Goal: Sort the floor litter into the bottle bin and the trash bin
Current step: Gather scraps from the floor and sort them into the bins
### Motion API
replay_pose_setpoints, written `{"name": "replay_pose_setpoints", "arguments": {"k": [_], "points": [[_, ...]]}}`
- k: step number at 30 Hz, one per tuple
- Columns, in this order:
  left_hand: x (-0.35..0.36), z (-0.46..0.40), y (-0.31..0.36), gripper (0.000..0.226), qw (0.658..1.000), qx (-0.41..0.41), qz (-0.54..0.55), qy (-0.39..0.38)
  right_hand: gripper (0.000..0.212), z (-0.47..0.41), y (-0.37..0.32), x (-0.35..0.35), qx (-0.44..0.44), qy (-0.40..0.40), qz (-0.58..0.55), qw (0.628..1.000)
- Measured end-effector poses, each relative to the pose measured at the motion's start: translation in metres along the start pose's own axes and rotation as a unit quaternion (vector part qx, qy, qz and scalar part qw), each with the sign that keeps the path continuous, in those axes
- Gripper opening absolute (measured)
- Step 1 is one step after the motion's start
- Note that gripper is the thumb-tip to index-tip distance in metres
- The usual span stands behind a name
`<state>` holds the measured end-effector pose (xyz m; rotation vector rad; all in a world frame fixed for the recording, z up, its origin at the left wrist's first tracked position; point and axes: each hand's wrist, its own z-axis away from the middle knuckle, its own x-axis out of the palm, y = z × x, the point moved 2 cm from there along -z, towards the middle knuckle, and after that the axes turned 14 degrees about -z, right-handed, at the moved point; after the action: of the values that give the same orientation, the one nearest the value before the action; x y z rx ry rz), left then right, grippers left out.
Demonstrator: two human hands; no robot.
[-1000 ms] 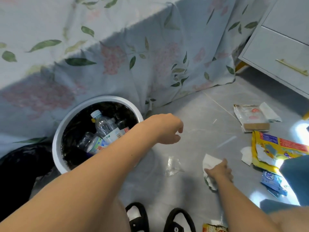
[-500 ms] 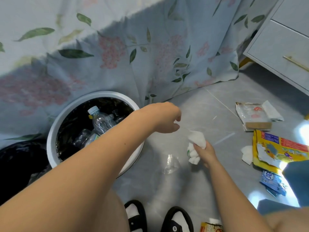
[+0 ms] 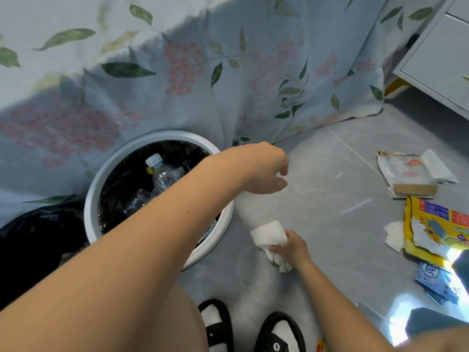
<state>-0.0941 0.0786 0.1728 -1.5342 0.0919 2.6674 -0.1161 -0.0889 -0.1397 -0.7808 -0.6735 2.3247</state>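
floral bedsheet (image 3: 228,72) across top of frame, hem down to grey floor (image 3: 317,199). white bottle bin (image 3: 94,199) left of centre, clear bottles (image 3: 165,174) inside; black trash bag (image 3: 38,237) at left edge, touching it. left hand (image 3: 261,168) above centre, fingers loosely curled, empty. right hand (image 3: 291,247) below centre, gripping crumpled white tissue (image 3: 269,235), lifted off floor just right of bin rim.

judged: tissue for trash, not bottles. carry past bottle bin, under left forearm. keep squeezed. open floor centre-right; wrappers (image 3: 406,174) and yellow packet (image 3: 436,224) at right edge, slippers (image 3: 251,329) bottom centre.
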Motion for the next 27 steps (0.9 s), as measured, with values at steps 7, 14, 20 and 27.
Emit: {"name": "replay_pose_setpoints", "arguments": {"k": [7,14,20,27], "points": [[0.007,-0.004,-0.006,0.037,1.000,0.000,0.008,-0.024,0.080,0.008,-0.003,0.008,-0.045,0.155,0.136,0.977],[0.013,-0.004,-0.016,0.037,0.999,-0.008,0.017,-0.047,0.070,0.004,-0.009,0.002,0.060,0.120,0.140,0.981],[0.014,-0.002,-0.020,0.038,0.999,-0.007,0.028,-0.042,0.042,0.006,-0.017,0.008,0.071,0.014,0.103,0.992],[0.013,0.011,-0.028,0.045,0.999,-0.012,0.028,-0.037,0.043,0.026,-0.119,-0.037,-0.055,-0.006,-0.045,0.997]]}}
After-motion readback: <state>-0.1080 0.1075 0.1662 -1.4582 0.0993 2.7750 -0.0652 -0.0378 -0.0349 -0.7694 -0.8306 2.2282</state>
